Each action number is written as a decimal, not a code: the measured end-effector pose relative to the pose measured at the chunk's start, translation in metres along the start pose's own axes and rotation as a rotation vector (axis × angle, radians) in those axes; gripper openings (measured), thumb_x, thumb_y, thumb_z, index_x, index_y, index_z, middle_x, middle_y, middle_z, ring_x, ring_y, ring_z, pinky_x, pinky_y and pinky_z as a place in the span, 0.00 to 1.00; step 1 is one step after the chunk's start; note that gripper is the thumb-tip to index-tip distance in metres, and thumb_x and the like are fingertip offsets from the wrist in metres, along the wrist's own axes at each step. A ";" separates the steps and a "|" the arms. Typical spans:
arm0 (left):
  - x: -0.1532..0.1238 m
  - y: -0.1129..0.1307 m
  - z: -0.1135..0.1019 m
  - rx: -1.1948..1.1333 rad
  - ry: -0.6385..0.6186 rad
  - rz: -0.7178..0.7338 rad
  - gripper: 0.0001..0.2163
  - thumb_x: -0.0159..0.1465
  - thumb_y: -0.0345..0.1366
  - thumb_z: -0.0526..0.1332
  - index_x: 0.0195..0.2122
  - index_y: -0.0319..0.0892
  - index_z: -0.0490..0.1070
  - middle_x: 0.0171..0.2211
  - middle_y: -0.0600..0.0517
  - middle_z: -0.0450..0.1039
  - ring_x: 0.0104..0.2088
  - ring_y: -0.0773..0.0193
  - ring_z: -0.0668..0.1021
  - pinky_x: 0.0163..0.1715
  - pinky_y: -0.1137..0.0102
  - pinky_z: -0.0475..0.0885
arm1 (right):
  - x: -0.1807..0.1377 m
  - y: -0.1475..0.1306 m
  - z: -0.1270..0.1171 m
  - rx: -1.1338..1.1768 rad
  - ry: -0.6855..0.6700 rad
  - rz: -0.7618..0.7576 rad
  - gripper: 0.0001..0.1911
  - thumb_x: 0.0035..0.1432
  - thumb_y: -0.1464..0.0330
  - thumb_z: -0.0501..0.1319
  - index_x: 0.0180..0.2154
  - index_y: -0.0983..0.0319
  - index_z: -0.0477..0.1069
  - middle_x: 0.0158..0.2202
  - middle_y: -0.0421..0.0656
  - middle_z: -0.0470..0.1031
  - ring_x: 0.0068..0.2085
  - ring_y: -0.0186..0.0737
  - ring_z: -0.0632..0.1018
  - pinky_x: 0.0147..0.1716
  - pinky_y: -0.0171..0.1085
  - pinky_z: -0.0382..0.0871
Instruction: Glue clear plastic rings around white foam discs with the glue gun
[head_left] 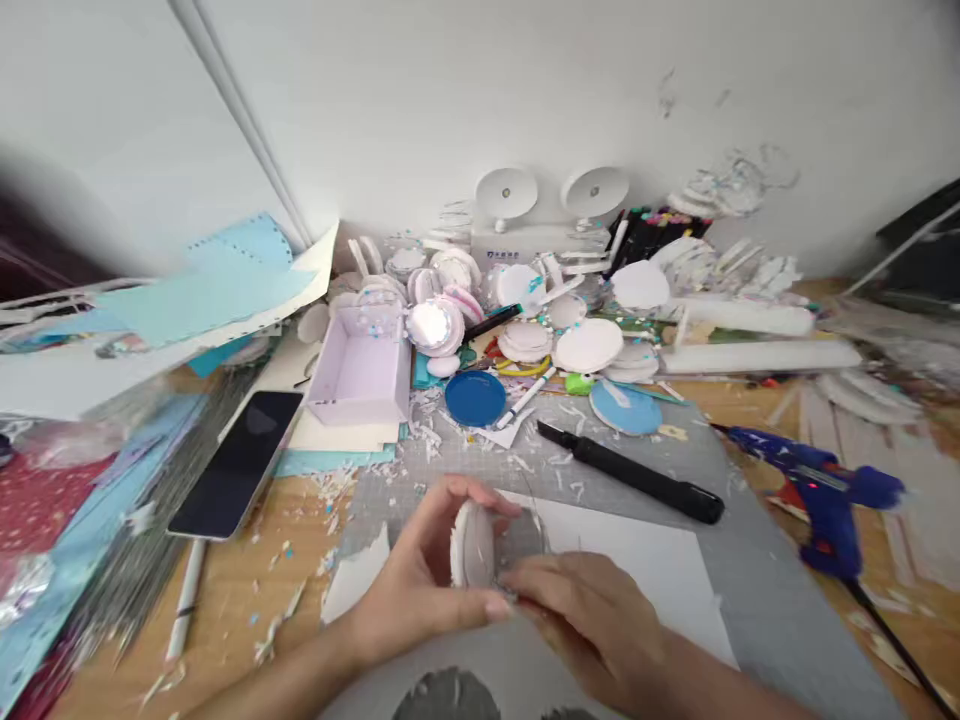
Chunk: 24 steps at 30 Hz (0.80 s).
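Phone (238, 465) lies face up at the left, with a white pen (186, 600) near its lower end on the table (232, 610). Next comes a lilac box (362, 405), and behind and beside it crowd many white rounds (589, 346), some stacked; that share of the work looks already cut. From where I stand, the left hand (431, 575) has its fingers clamped around a white disc (466, 548), held on edge above the grey mat (787, 570). Its rim is ragged, so I'd judge this piece unfinished. The right hand (592, 610) has its fingers bunched together at the disc's lower edge; whether they pinch anything, I cannot tell. Further right, a black cutter (637, 475) lies on the mat, touched by neither hand, and a blue glue gun (821, 480) sits well apart, also unheld.
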<state>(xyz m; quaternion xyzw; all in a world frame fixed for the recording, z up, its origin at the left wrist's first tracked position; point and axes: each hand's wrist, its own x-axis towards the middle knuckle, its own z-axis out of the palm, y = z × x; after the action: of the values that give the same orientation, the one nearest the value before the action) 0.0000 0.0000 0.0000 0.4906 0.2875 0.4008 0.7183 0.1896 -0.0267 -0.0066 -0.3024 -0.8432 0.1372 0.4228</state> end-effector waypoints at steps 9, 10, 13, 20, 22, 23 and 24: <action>0.000 0.000 -0.001 -0.046 -0.047 0.000 0.22 0.55 0.46 0.69 0.46 0.44 0.64 0.47 0.45 0.69 0.48 0.55 0.69 0.48 0.62 0.63 | -0.007 0.003 -0.002 0.049 -0.055 0.021 0.13 0.65 0.74 0.48 0.49 0.64 0.65 0.35 0.46 0.79 0.32 0.36 0.78 0.29 0.33 0.69; 0.000 0.000 -0.001 -0.080 -0.048 -0.012 0.20 0.56 0.44 0.68 0.45 0.44 0.65 0.47 0.45 0.69 0.49 0.55 0.69 0.51 0.60 0.62 | -0.007 0.003 -0.002 0.053 -0.054 0.022 0.13 0.65 0.74 0.48 0.49 0.64 0.65 0.35 0.46 0.79 0.32 0.36 0.77 0.29 0.33 0.69; 0.002 0.000 -0.002 -0.255 -0.066 -0.042 0.14 0.60 0.41 0.65 0.43 0.43 0.66 0.46 0.46 0.70 0.51 0.54 0.69 0.58 0.53 0.57 | -0.007 0.003 -0.004 0.054 -0.029 0.003 0.12 0.64 0.75 0.50 0.47 0.64 0.66 0.35 0.45 0.79 0.31 0.35 0.76 0.29 0.33 0.68; 0.004 0.001 -0.004 -0.262 -0.139 -0.109 0.29 0.48 0.40 0.74 0.50 0.44 0.66 0.55 0.43 0.65 0.56 0.50 0.67 0.59 0.54 0.56 | -0.004 0.005 -0.006 0.029 0.076 0.009 0.13 0.61 0.78 0.52 0.46 0.65 0.68 0.33 0.45 0.79 0.30 0.34 0.76 0.29 0.33 0.68; 0.003 0.003 -0.004 -0.238 -0.117 -0.143 0.28 0.49 0.36 0.73 0.49 0.45 0.67 0.55 0.44 0.66 0.54 0.51 0.69 0.58 0.55 0.58 | -0.004 0.006 -0.006 0.010 0.099 0.002 0.13 0.61 0.79 0.52 0.46 0.66 0.68 0.33 0.45 0.79 0.30 0.35 0.76 0.29 0.34 0.68; 0.003 0.003 -0.003 -0.244 -0.104 -0.159 0.26 0.50 0.34 0.72 0.50 0.44 0.67 0.54 0.44 0.67 0.53 0.52 0.70 0.57 0.56 0.59 | -0.004 0.006 -0.006 0.002 0.099 -0.002 0.13 0.60 0.79 0.53 0.45 0.66 0.68 0.33 0.46 0.79 0.30 0.35 0.76 0.28 0.34 0.68; 0.003 0.004 -0.003 -0.266 -0.096 -0.171 0.24 0.52 0.34 0.71 0.50 0.44 0.67 0.54 0.44 0.67 0.53 0.52 0.71 0.56 0.56 0.61 | -0.005 0.006 -0.007 -0.006 0.095 -0.006 0.13 0.60 0.79 0.53 0.45 0.66 0.68 0.33 0.46 0.80 0.30 0.35 0.76 0.28 0.34 0.67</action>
<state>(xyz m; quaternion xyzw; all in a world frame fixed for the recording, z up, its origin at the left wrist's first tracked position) -0.0021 0.0048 0.0022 0.3835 0.2378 0.3490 0.8213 0.1995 -0.0250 -0.0087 -0.3071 -0.8236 0.1187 0.4617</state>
